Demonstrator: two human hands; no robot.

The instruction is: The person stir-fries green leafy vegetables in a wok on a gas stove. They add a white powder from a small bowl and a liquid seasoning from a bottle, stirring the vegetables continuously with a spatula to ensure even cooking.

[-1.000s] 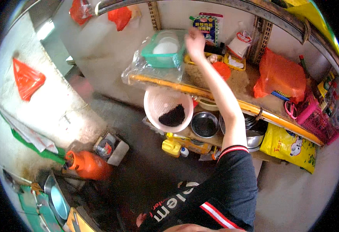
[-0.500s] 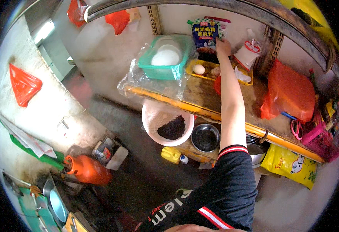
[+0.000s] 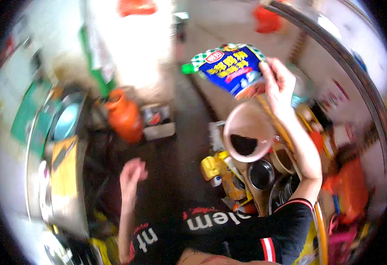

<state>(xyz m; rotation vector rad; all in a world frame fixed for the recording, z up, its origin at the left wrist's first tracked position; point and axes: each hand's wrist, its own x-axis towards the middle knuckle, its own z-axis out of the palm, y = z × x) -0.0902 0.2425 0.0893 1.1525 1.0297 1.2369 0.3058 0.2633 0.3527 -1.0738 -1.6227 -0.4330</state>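
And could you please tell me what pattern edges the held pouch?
The pouch has a green and white checked upper edge, clearest in the head view.

The wall (image 3: 151,57) above the orange gas cylinder (image 3: 125,117) glares white; the floor (image 3: 182,163) right of it lies dim, motion-blurred.

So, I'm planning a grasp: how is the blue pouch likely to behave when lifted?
The blue pouch is probably flexible but not limp: it spreads sideways from the right hand, which grips one edge. It's likely fairly light, since that hand alone holds it.
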